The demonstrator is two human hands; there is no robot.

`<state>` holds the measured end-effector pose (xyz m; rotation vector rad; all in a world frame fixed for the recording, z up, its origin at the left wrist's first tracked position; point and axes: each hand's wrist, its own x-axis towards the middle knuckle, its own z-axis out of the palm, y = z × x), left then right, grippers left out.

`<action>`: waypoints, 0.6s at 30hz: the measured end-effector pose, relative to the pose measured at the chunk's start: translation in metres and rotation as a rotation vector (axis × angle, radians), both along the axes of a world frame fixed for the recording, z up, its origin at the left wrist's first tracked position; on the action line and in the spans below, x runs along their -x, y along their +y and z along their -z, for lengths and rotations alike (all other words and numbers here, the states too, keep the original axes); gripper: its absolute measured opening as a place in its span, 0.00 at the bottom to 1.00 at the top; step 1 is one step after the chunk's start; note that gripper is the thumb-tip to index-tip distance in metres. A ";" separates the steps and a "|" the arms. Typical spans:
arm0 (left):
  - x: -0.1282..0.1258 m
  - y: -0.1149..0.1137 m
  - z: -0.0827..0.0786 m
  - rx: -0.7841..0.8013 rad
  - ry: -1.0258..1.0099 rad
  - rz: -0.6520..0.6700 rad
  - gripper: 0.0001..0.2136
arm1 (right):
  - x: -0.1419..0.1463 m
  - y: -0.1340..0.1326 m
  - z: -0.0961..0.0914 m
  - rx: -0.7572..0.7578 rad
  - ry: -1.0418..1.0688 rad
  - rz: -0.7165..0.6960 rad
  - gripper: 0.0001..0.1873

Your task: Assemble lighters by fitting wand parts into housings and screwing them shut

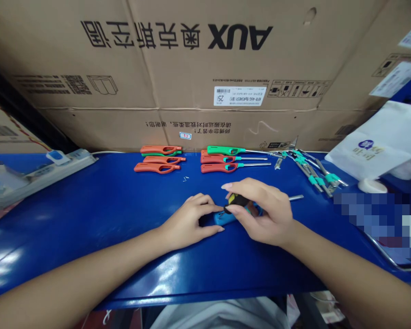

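Observation:
A blue gas lighter [222, 219] lies on the blue table in front of me, its metal tube [296, 197] poking out to the right beyond my right hand. My left hand [190, 221] pinches the handle's left end between thumb and fingers. Above the handle, my right hand [269, 212] is closed around a stubby black and yellow screwdriver [238, 201], which stands roughly upright over the lighter. Its tip is hidden, so contact with a screw cannot be seen. A few tiny screws [185, 179] are scattered on the table beyond my left hand.
Orange lighter handles [155, 167], with a green one among them, lie at the back. Beside them are green and red lighters [222, 150] with tubes. Several metal tubes with teal parts [311, 173] are piled right. A cardboard box [178, 91] stands behind; a power strip [65, 169] lies left.

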<state>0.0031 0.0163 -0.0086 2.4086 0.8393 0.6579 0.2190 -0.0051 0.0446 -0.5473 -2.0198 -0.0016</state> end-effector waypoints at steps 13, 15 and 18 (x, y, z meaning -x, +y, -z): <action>0.000 0.001 0.002 0.006 -0.004 0.001 0.17 | 0.000 0.002 -0.001 -0.072 -0.030 0.108 0.16; 0.000 0.002 0.003 0.015 -0.009 0.002 0.16 | -0.003 0.001 -0.003 -0.162 -0.102 0.124 0.16; 0.000 0.002 0.004 0.007 -0.027 0.011 0.17 | -0.004 -0.001 -0.008 0.072 -0.154 -0.025 0.22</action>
